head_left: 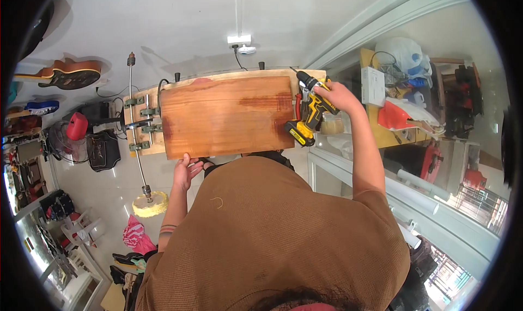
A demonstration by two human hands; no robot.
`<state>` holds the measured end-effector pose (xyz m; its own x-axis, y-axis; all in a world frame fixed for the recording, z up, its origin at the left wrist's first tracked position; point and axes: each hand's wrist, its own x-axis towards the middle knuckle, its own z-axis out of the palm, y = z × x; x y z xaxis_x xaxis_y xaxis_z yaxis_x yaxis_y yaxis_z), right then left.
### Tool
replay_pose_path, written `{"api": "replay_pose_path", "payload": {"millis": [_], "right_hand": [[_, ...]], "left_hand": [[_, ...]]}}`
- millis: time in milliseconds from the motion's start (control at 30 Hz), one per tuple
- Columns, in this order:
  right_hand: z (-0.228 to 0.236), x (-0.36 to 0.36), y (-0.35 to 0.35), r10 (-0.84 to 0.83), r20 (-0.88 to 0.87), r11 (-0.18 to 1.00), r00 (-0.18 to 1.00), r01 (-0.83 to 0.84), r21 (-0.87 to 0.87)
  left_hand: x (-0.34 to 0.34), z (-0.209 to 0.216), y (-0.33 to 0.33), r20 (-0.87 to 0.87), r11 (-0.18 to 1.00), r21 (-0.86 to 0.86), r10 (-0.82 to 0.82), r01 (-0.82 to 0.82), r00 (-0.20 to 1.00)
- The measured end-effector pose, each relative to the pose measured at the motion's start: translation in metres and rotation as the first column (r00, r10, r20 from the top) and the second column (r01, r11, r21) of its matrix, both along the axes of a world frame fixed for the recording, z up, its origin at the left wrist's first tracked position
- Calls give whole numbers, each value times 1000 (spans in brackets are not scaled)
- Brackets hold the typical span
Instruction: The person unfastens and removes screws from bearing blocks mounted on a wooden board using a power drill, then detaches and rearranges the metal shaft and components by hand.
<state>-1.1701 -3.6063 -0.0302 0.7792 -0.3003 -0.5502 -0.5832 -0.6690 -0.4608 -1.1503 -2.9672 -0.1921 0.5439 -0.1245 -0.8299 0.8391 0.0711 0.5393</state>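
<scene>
A reddish-brown wooden board [229,115] lies flat on a workbench. At its front left corner is my left hand [186,172], fingers apart, with the thumb against or very close to the board's edge. My right hand [340,97] is wrapped over the upper body of a yellow and black cordless drill [313,109] beside the board's right end. The drill's chuck and bit point toward the back left, and its battery base is toward me. Something red, partly hidden, lies between the drill and the board.
A shaft with a yellow buffing wheel [150,203] is mounted at the bench's left end [154,143]. A guitar body [71,74] hangs at the left wall. Glass panels in a pale frame [327,166] stand close on the right. A black bag [103,150] sits left of the bench.
</scene>
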Motion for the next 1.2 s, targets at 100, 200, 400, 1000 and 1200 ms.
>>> {"api": "replay_pose_path", "payload": {"millis": [100,200,400,1000,1200], "right_hand": [[-1,12,-4,12,-105,983,994,-31,-181],[2,22,2,34,-137,979,990,-60,-193],[-2,30,-11,107,-139,991,985,-118,-70],[-130,-4,133,-342,94,857,935,270,439],[-138,-6,134,-169,349,959,922,71,275]], "left_hand": [[3,-1,3,-11,999,0,-41,41,999],[3,-2,4,-17,999,1,-50,50,999],[3,-1,5,-39,998,16,-58,59,998],[-7,-2,0,1,932,252,-269,260,963],[-27,-3,22,130,537,615,-791,577,597]]}}
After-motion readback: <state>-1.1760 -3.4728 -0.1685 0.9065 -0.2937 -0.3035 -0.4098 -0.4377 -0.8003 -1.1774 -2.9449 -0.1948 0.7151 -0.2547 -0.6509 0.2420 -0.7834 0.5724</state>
